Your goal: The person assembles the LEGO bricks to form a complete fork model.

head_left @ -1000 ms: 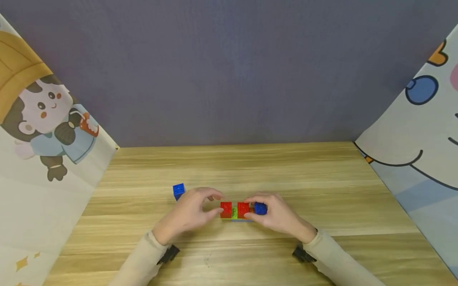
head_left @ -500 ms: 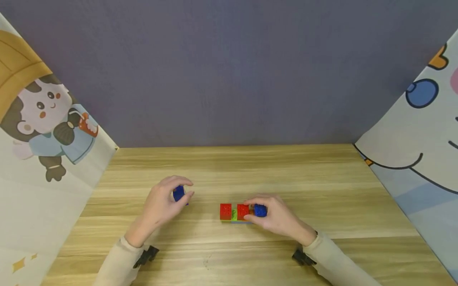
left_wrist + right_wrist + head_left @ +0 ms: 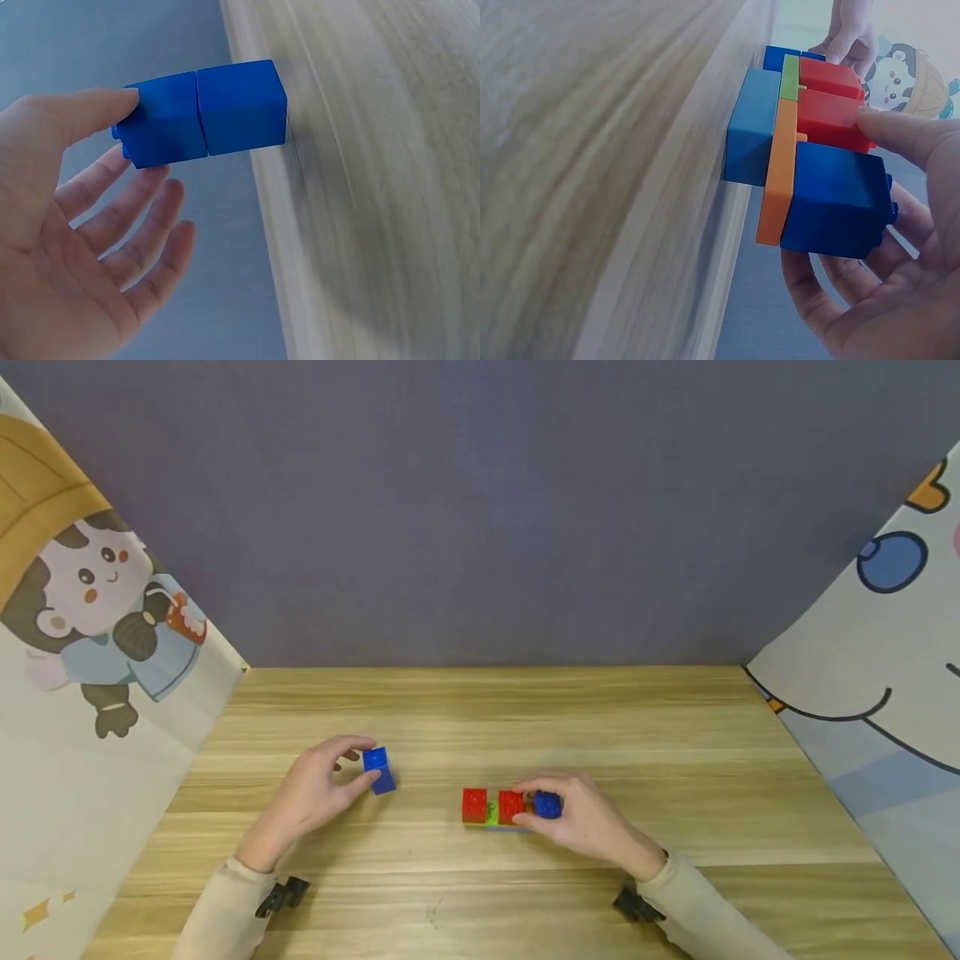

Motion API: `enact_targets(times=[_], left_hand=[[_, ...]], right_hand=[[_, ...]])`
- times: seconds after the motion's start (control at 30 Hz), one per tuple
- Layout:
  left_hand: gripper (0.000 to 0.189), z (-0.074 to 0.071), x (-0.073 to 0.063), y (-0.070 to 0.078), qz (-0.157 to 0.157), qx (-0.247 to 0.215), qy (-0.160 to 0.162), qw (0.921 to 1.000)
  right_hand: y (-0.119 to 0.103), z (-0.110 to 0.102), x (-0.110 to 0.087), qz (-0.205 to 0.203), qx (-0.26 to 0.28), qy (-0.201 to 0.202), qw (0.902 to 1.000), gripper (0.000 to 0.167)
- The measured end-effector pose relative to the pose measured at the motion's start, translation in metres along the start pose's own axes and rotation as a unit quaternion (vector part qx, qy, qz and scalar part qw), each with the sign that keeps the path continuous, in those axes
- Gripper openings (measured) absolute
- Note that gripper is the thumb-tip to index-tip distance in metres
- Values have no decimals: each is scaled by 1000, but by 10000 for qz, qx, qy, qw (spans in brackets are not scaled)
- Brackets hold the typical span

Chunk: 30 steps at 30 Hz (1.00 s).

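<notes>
Two blue toy bricks, one on top of the other [image 3: 383, 779], stand upright on the table. My left hand [image 3: 311, 789] pinches the upper brick, thumb on the near face and fingertips at the far side, with the other fingers spread below in the left wrist view. To the right sits a built brick piece. A light-blue brick [image 3: 750, 131] is its base, under an orange plate [image 3: 778, 187] and a green plate [image 3: 789, 79]. On top stand two red bricks [image 3: 474, 806] and a dark blue brick [image 3: 548, 805]. My right hand [image 3: 577, 818] grips the red brick nearer the blue one.
The wood-grain table [image 3: 450, 902] ends at a grey back panel [image 3: 480, 527]. Printed cartoon panels [image 3: 97, 610] rise on both sides. Black wrist devices [image 3: 282, 897] hang from the sleeves.
My left hand has moved left from the built piece, passed over to the two stacked blue bricks and closed its thumb and fingers on them. My right hand has kept its grip in place.
</notes>
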<state>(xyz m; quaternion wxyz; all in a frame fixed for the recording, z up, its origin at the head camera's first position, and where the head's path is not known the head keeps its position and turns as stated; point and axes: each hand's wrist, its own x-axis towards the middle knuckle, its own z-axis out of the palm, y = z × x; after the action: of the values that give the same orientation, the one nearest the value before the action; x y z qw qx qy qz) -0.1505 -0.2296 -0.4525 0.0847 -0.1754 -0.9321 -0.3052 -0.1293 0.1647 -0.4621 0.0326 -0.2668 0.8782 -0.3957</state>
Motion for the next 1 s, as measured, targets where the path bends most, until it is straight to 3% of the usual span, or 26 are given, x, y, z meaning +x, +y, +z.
enact_targets(times=[0.27, 0.63, 1.0], left_hand=[[38, 0, -1, -1, -195, -114, -102, 9997], [38, 0, -1, -3, -200, -153, -113, 9996], [39, 0, 0, -4, -190, -112, -172, 9996]], right_hand=[[-1, 0, -1, -103, -17, 66, 9999, 32], [-2, 1, -1, -96, -26, 114, 9999, 32], [2, 1, 1, -108, 268, 626, 9976, 31]])
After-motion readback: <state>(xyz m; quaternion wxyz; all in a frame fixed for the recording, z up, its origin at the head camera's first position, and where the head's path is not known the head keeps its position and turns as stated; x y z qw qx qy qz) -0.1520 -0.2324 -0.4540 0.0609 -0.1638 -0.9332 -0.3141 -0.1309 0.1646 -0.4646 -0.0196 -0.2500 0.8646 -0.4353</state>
